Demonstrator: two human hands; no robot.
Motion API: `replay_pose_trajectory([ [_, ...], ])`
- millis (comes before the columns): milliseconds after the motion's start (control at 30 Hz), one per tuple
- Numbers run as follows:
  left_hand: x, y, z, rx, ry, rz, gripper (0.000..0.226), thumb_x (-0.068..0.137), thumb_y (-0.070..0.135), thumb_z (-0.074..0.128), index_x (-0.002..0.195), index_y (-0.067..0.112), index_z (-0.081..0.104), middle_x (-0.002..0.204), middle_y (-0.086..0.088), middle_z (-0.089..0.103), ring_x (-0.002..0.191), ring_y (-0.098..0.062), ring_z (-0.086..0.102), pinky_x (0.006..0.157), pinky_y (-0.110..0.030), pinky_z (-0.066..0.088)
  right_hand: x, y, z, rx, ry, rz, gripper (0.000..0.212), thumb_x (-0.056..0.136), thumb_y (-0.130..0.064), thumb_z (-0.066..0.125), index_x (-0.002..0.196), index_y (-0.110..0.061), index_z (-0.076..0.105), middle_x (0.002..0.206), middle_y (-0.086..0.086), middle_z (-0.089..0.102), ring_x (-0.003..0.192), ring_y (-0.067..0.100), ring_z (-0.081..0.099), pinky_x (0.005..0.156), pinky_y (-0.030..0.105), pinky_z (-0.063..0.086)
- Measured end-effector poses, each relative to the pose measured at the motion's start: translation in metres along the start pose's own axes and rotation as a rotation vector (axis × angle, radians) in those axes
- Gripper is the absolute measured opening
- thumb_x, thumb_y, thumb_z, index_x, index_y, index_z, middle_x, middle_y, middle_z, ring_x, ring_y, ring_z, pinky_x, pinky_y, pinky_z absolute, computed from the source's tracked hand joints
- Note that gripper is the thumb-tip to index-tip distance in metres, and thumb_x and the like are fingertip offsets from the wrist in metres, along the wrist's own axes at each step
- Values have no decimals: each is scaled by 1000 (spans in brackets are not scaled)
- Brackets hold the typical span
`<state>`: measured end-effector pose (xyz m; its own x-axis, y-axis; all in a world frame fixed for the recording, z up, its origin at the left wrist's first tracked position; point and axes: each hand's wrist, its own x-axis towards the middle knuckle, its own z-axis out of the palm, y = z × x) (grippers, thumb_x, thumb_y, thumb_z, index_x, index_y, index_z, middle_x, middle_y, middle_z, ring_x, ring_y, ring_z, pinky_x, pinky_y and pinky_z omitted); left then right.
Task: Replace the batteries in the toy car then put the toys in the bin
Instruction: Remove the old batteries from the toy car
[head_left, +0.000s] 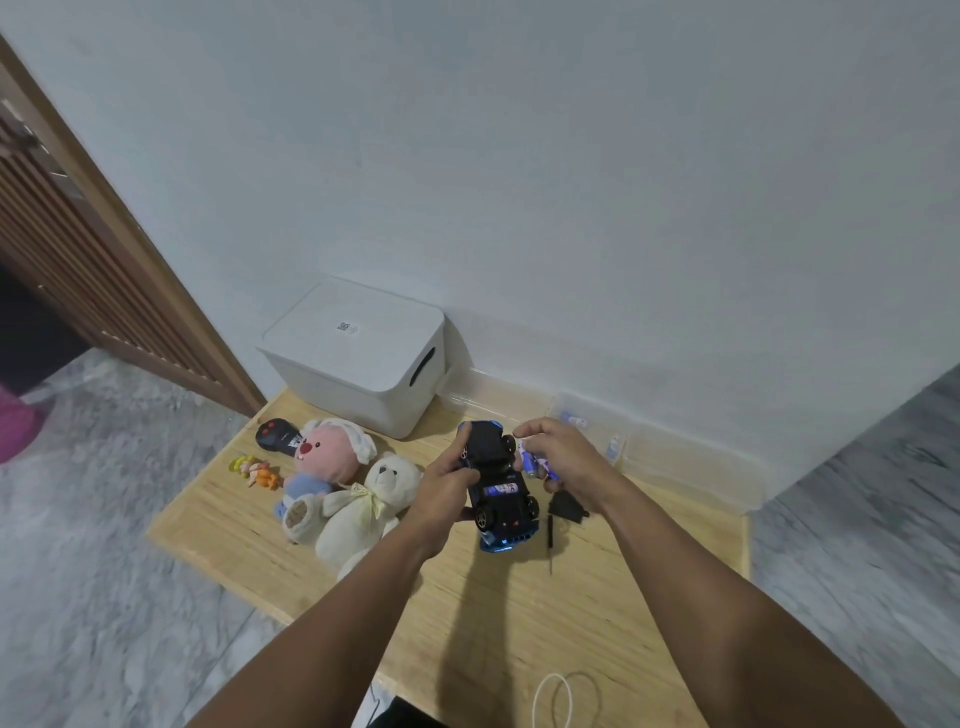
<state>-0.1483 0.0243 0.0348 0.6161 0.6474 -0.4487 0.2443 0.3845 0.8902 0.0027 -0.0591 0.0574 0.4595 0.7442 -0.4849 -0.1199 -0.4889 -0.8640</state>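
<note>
- On the wooden table (597, 613), farthest left of the toy car (496, 480), a small orange-and-yellow figurine (255, 470) lay near the table's left edge, with a black remote control (278, 436) just behind it.
- Left of the car, a pink-faced plush (324, 462) leaned against a white teddy bear (366, 506); the bear lay just beside the left wrist.
- Behind those toys and to the car's left rear, the white bin (358, 351) stood against the wall with its lid on.
- The left hand (447, 491) gripped the car from its left side, fingers curled round the body, thumb at the far end.
- The car was held above the table, flipped underside up, between the two hands; a battery sat in its open compartment (501, 489).
- The right hand (558, 457) hovered just right of the car, fingers curled round loose blue-and-white batteries (532, 461), close to the car's wheel.
- Right of the car and under the right wrist, a black cover piece (566, 506) lay on the table, with a thin black screwdriver (550, 543) just in front of it.
- Behind the right hand, to the car's right rear, a clear plastic tray (691, 467) against the wall held more batteries.
- Near the front edge, well in front of the car, lay a white cord loop (551, 701).
</note>
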Motion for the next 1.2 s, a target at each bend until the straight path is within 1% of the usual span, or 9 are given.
replay_pose_trajectory([
  [67,0,0,1,-27,23,21,66,95,-6,39,143,39,40,111,6,64,89,-15,64,69,-39,57,0,3,-3,52,34,42,25,91,-9,43,102,-12,66,71,6,58,54,12,39,42,20,27],
  [200,1,-2,1,-63,63,53,62,96,-4,42,143,38,42,119,-6,62,87,-16,64,69,-39,58,-3,8,-3,-21,44,100,13,93,-22,58,92,-11,62,69,3,52,51,11,40,41,20,26],
  [267,3,-3,2,-62,84,72,61,96,-3,43,143,37,43,119,-11,60,86,-16,64,72,-41,59,-3,9,-2,-77,32,117,7,94,-11,54,91,-10,60,74,6,55,52,11,44,40,20,27],
  [333,5,-3,3,-57,103,90,61,97,-2,44,143,37,43,117,-13,59,88,-18,64,78,-46,59,-4,9,0,-84,20,152,19,88,3,48,94,-4,65,78,10,57,51,11,46,38,20,25],
  [467,6,-4,6,-1,148,135,62,96,0,46,146,36,40,105,-7,61,90,-22,63,89,-54,54,-4,6,3,-88,43,192,29,85,3,47,99,-1,72,77,8,60,46,11,43,36,16,21],
  [733,5,-4,11,85,137,208,63,97,0,41,147,37,33,107,-3,65,83,-17,61,78,-31,54,0,6,10,18,91,253,21,86,-3,54,96,3,71,72,7,57,47,11,42,36,18,23],
  [867,5,-5,9,62,105,187,63,97,-2,40,147,35,35,112,-2,65,104,-32,63,94,-50,52,3,12,9,63,113,269,25,87,-2,45,90,0,70,72,6,54,46,10,40,37,19,22],
  [1067,5,-3,11,40,92,169,63,96,-2,42,145,37,38,114,0,65,107,-31,63,94,-54,51,4,14,11,85,139,132,5,79,-13,66,81,-10,63,77,6,58,50,11,43,40,21,24],
  [1200,4,-4,13,32,90,136,62,96,0,42,146,37,37,117,-4,63,106,-26,63,93,-52,53,3,19,18,49,187,-9,14,77,-7,76,83,-12,65,79,4,66,66,14,61,52,22,46],
])
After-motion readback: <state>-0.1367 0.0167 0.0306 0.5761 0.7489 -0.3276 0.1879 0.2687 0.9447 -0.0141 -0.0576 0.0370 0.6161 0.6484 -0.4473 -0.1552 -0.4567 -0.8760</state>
